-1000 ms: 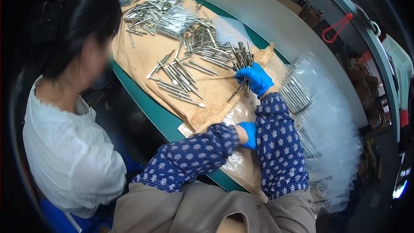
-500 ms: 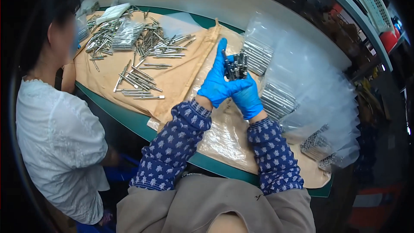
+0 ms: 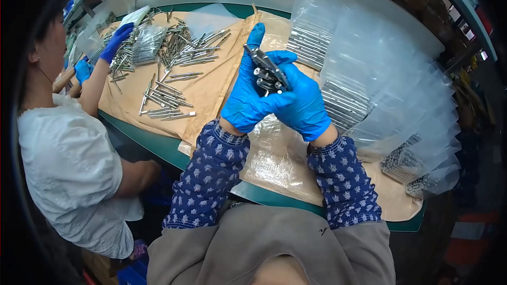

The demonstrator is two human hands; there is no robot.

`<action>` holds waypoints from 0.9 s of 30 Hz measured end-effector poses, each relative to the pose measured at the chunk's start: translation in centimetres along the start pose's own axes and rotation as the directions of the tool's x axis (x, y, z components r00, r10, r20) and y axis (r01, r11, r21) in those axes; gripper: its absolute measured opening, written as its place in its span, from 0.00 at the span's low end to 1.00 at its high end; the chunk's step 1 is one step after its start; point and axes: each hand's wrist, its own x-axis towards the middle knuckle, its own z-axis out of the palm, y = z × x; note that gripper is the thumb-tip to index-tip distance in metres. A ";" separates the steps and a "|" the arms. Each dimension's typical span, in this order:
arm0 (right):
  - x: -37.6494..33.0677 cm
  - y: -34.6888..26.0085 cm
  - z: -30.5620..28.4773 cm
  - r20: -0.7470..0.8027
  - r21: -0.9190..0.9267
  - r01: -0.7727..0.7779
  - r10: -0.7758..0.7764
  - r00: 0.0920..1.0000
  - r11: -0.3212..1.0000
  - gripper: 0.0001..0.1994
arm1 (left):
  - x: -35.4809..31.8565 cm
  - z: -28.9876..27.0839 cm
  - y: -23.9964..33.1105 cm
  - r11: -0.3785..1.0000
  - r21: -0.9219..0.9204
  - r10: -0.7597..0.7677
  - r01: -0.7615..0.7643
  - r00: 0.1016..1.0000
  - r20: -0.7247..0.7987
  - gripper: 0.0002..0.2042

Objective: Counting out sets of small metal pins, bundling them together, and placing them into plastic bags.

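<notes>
1. The left hand (image 3: 247,100), in a blue rubber glove, is raised above the worktop with its grip curled around a small bundle of short silvery metal rods (image 3: 266,74); its forefinger points straight up beside the bundle.
2. The right hand (image 3: 302,103), gloved the same way, presses against the left, its grip closed on the same bundle from the other side.
3. The bundle sits between both palms, held up over a sheet of brown kraft paper (image 3: 211,92) that covers the green-edged worktop (image 3: 158,145).
4. Just beneath the hands lies a flat clear plastic bag (image 3: 274,153) on the paper.
5. To the right, stacked clear plastic bags filled with metal rods (image 3: 338,105) fan out across the worktop.
6. To the left, loose silvery metal rods (image 3: 169,108) lie scattered on the paper.
7. A co-worker in a white top (image 3: 68,169) sits at the left; their blue-gloved hand (image 3: 116,42) reaches into the far pile of rods.
</notes>
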 end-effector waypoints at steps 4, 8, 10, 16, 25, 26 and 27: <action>-0.1 1.9 1.5 0.067 -0.219 0.054 -0.040 0.997 0.974 0.18 | -0.6 -1.4 -2.0 0.997 0.043 -0.052 0.058 0.990 -0.127 0.49; -0.1 2.9 3.3 0.106 -0.234 -0.007 0.033 0.994 0.972 0.15 | -1.4 -1.9 -2.2 0.995 0.025 -0.087 0.096 0.968 -0.237 0.38; -0.1 4.4 4.6 0.087 -0.211 0.000 0.018 0.996 0.977 0.15 | -1.3 -2.4 -2.8 0.994 0.032 -0.098 0.108 0.968 -0.233 0.36; -1.0 7.7 4.4 0.061 -0.058 0.003 0.001 0.998 0.998 0.21 | -0.9 -2.4 -5.6 0.983 0.071 -0.158 0.170 0.976 -0.148 0.37; -2.4 9.8 4.1 0.171 0.468 -0.284 0.230 0.958 0.837 0.17 | -0.8 -1.4 -6.2 0.890 0.449 -0.118 0.079 0.991 0.060 0.44; -2.5 10.1 4.2 0.122 0.567 -0.226 0.190 0.974 0.792 0.19 | -0.8 -1.3 -6.1 0.905 0.414 -0.112 0.095 0.994 0.017 0.44; -2.2 10.3 4.2 0.119 0.567 -0.224 0.191 0.974 0.792 0.19 | -0.9 -1.1 -6.0 0.919 0.378 -0.108 0.110 0.994 -0.026 0.43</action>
